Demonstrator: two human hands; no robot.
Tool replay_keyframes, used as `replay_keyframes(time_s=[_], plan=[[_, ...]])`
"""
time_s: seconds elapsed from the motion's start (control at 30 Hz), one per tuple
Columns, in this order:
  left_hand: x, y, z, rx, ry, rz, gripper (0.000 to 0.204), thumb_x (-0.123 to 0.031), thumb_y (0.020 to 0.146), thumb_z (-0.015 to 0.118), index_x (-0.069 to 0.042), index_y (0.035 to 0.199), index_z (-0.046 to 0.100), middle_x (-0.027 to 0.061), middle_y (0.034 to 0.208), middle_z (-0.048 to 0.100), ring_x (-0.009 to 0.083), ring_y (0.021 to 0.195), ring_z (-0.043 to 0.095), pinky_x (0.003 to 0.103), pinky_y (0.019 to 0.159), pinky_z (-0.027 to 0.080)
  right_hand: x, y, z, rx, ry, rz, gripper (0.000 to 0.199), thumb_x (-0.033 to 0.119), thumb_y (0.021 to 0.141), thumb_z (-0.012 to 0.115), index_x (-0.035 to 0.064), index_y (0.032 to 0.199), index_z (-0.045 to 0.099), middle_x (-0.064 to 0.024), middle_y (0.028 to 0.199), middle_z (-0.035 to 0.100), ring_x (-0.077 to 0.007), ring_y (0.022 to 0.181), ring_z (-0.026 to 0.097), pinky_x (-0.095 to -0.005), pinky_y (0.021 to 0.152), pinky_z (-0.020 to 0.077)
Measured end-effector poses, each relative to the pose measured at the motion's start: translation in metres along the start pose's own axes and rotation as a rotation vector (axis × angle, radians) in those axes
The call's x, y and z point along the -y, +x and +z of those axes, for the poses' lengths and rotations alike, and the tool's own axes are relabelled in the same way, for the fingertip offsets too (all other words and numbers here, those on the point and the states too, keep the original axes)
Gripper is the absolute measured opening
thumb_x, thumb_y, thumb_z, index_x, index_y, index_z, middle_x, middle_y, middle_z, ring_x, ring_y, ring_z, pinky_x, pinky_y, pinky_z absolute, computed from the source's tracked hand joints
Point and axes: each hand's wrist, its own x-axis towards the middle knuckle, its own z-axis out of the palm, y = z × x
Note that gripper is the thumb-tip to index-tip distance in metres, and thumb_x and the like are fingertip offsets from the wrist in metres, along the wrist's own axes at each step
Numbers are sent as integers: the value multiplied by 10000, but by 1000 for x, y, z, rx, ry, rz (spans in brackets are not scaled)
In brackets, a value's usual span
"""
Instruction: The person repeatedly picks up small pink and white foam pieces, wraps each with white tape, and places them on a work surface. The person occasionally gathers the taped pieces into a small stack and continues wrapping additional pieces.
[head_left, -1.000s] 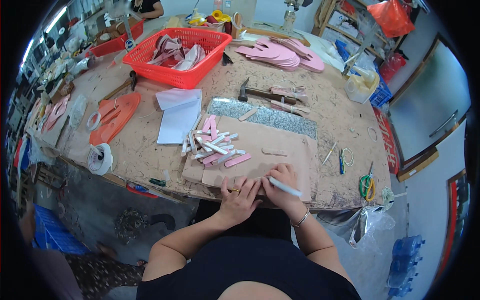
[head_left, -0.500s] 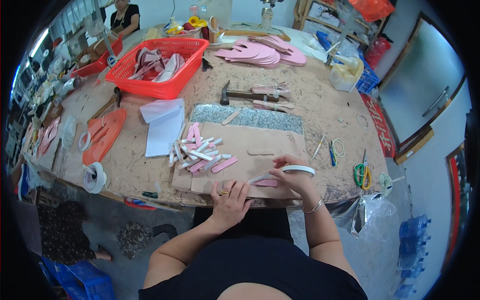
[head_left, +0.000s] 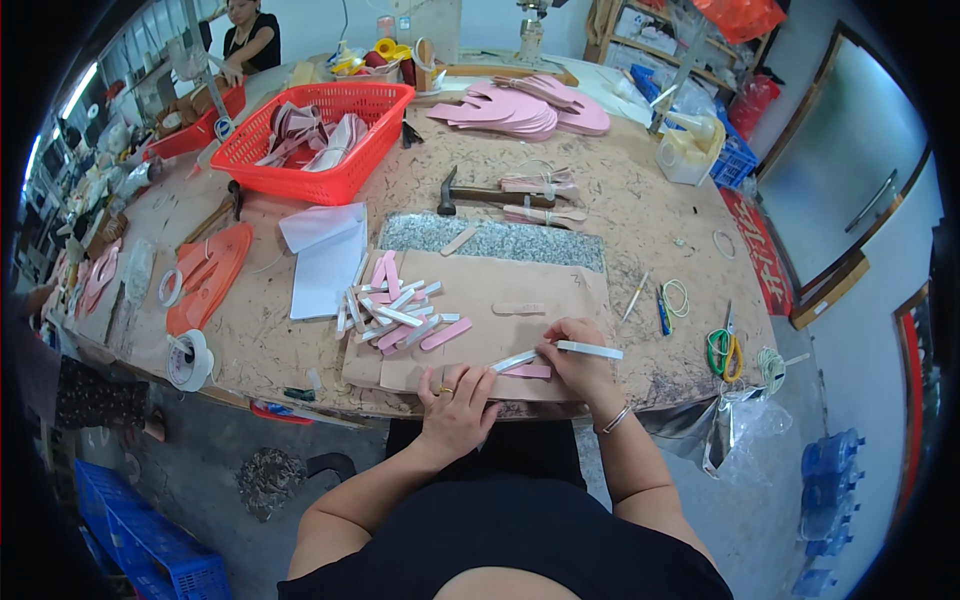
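Note:
My right hand (head_left: pixel 580 360) is closed around a narrow roll of white tape (head_left: pixel 597 350), tilted edge-on. From its fingertips a white strip of tape (head_left: pixel 514 361) runs left to the fingers of my left hand (head_left: pixel 458 402). That left hand lies palm down with its fingers apart, pressing near the front edge of a brown board (head_left: pixel 565 290). A short pink strip (head_left: pixel 528 371) lies just below the tape, beside the right fingers. Left of centre on the board is a loose pile of pink and white strips (head_left: pixel 395 315). A beige strip (head_left: pixel 518 309) lies farther back.
Behind the board are a speckled slab (head_left: pixel 500 238) and a hammer (head_left: pixel 490 193). A red basket (head_left: pixel 340 185) and pink cut sheets (head_left: pixel 500 112) stand farther back. Scissors (head_left: pixel 727 350) and a pen (head_left: pixel 636 297) lie right; another tape roll (head_left: pixel 190 360) sits left. A person (head_left: pixel 250 40) is at far left.
The tape roll has turned from tilted to nearly edge-on as my right hand rotated and moved slightly down. My left hand stays nearly in place. At far left, a person's legs moved left.

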Motion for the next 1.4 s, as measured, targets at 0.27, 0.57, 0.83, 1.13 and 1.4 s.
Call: replay_keyframes(time_s=[0.27,0.57,0.83,1.13,1.4], plan=[[16,49,-11,-36,-519,-169,339,-273,897,624,-87,1180,608,52,1144,615,254,1121,543,506,994,293,25,-11,-7,-162,268,-153,194,40,742,800,54,855,644,-89,790,669,-236,746,664,-331,666,520],[4,79,-4,100,-615,-182,143,-176,913,587,-89,981,677,52,945,665,214,1005,603,425,994,307,35,-14,-7,-223,341,-133,190,29,760,801,51,852,636,-82,790,670,-188,727,664,-298,645,522],[25,75,-5,-213,-951,-622,91,-100,864,617,-101,895,702,22,812,661,200,858,623,453,927,335,84,-35,-21,-341,216,-683,211,-15,782,763,100,732,593,-50,722,613,-220,718,633,-379,747,525],[48,72,-26,-249,-21,-30,216,-49,800,651,-106,1002,701,64,1029,640,272,1002,593,448,873,409,22,-38,-21,-365,808,244,154,8,882,701,51,962,578,-5,872,589,-65,798,544,-203,724,447],[15,58,15,113,-469,18,238,-104,777,713,-84,1013,699,60,947,620,271,926,600,390,872,446,14,-42,-15,-336,834,277,193,33,881,718,29,1018,582,-12,879,600,-67,787,553,-203,719,456]])
